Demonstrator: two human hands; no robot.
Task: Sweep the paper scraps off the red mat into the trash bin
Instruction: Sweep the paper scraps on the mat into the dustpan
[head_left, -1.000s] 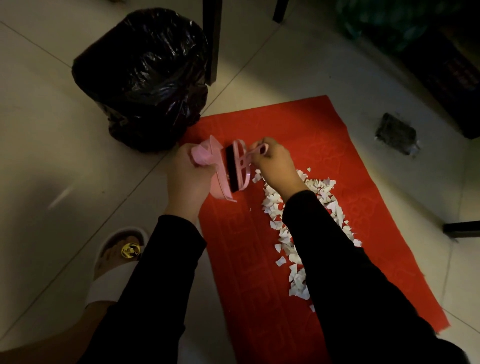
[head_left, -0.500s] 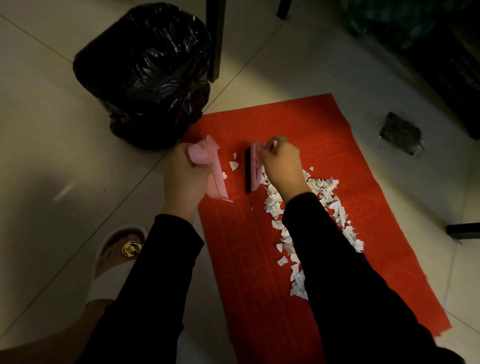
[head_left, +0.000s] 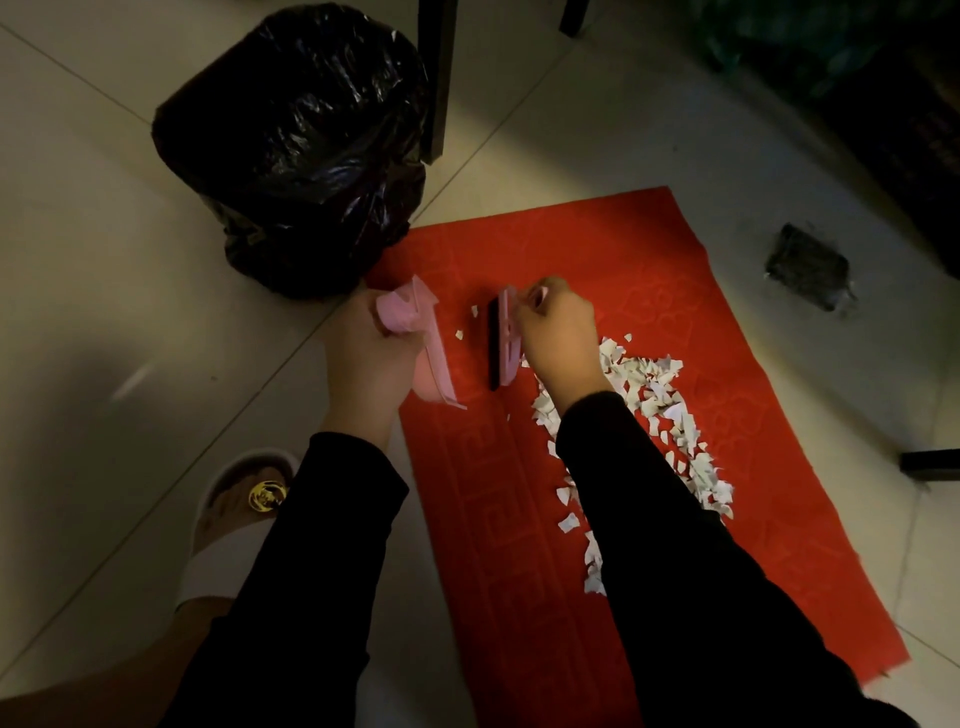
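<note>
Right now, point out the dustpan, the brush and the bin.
dustpan (head_left: 435, 358), head view, on its pink side wall.
brush (head_left: 505, 338), head view, on its pink back.
bin (head_left: 296, 140), head view, on the black bag.

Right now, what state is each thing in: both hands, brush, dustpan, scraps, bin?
Left hand: grips the pink plastic dustpan, edge on the red mat.
Right hand: grips the small pink brush, bristles down, apart from the dustpan.
White paper scraps: mostly piled on the mat.
Black-bagged trash bin: upright beside the mat.

A home; tiled floor (head_left: 597, 130), house slipper (head_left: 228, 545), furniture leg (head_left: 436, 78).
</note>
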